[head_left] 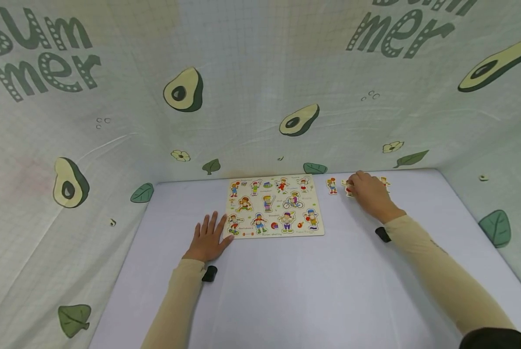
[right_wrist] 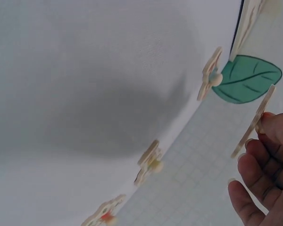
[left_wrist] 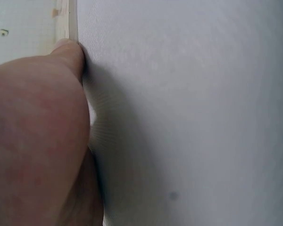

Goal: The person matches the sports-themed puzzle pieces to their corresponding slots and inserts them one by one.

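A wooden peg puzzle board [head_left: 304,232] with sports figures lies flat near the back of the table. My left hand [head_left: 206,241] rests flat on the table with fingers spread. Its thumb [left_wrist: 68,54] touches the board's near left corner. Right of the board, my right hand [head_left: 368,194] pinches a thin wooden puzzle piece [right_wrist: 254,122] between thumb and fingers, raised off the table. One loose puzzle piece [head_left: 332,186] sits between the board and this hand. Another puzzle piece [head_left: 384,181] lies beyond it, partly hidden. In the right wrist view, a knob shows on a lying puzzle piece [right_wrist: 148,162].
The white table [head_left: 278,291] meets a hanging cloth [head_left: 243,121] printed with avocados and leaves along its back edge. A dark object [head_left: 496,338] shows at the bottom right, by the right upper arm.
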A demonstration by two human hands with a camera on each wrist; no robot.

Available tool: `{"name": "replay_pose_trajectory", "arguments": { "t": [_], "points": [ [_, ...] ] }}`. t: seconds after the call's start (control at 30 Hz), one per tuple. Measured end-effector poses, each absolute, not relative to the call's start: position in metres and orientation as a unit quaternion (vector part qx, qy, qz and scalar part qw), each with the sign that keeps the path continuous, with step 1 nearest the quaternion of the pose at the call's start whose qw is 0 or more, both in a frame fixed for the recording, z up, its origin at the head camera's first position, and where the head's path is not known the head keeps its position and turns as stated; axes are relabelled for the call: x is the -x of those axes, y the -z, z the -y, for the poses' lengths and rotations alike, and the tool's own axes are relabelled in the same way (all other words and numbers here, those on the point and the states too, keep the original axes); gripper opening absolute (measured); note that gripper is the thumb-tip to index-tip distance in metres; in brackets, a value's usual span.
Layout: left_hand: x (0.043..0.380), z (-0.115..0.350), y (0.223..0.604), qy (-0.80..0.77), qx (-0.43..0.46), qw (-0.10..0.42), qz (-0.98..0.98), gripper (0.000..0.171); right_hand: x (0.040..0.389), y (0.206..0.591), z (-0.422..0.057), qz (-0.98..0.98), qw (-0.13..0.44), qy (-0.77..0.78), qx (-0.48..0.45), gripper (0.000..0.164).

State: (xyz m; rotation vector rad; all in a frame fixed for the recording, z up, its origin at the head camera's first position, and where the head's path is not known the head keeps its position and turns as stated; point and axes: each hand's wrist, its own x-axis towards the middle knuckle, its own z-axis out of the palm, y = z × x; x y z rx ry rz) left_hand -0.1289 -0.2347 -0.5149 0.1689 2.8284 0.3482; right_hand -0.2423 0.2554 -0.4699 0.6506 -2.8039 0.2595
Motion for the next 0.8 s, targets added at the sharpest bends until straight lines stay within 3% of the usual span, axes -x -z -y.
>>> {"name": "replay_pose_trajectory", "arguments": {
  "t": [0.8],
  "points": [
    [0.133,0.236,0.519,-0.119,-0.057,0.154,-0.979,0.08,0.271,0.478,-0.184,0.959,0.085,-0.101,-0.252,0.017]
  ]
}}
